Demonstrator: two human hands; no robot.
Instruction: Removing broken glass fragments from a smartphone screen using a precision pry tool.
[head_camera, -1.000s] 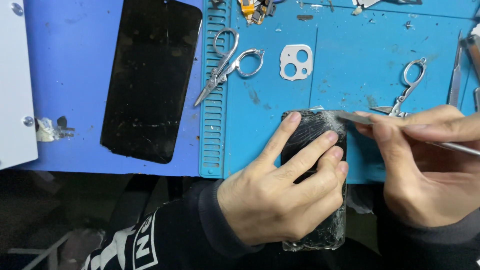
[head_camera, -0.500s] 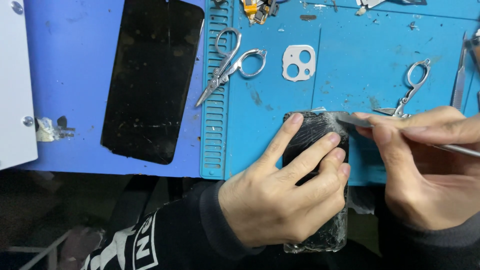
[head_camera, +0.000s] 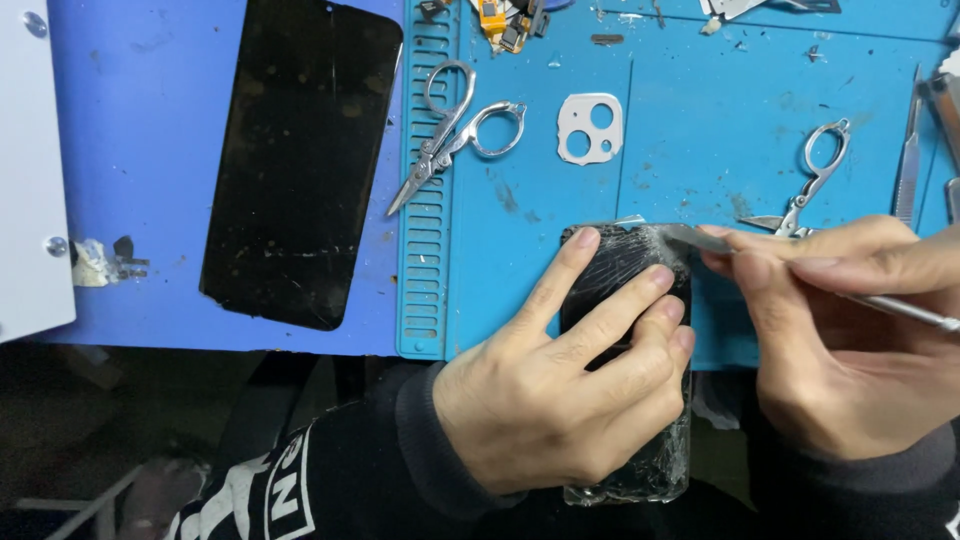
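Where the work surface fills the far half of the view, these things lie from largest to smallest:

Blue mat (head_camera: 700, 150): a ridged repair mat on the right, its slotted strip running near to far along its left edge.
Blue sheet (head_camera: 140, 150): a plain, scuffed sheet to the left of the mat.
Black screen panel (head_camera: 300, 160): lies flat on the blue sheet, long side running near to far, well apart from both hands.
White panel (head_camera: 30, 170): at the far left edge, with two round screw heads showing.
Cracked phone (head_camera: 635, 320): dark, its glass shattered, lying on the mat's near edge and overhanging toward the person.
Left hand (head_camera: 560, 390): palm down, fingers spread flat, pressing the cracked phone in place.
Right hand (head_camera: 840, 340): closed in a pinch on a thin metal blade tool (head_camera: 700, 238), whose tip touches the phone's far right corner.
Scissors (head_camera: 455, 130): silver, closed, lying across the slotted strip.
Second scissors (head_camera: 810, 185): smaller, just beyond the right hand.
White camera frame (head_camera: 590, 128): a rounded square with two round holes, between the two scissors.
Tape scrap (head_camera: 105, 262): crumpled, near the white panel.
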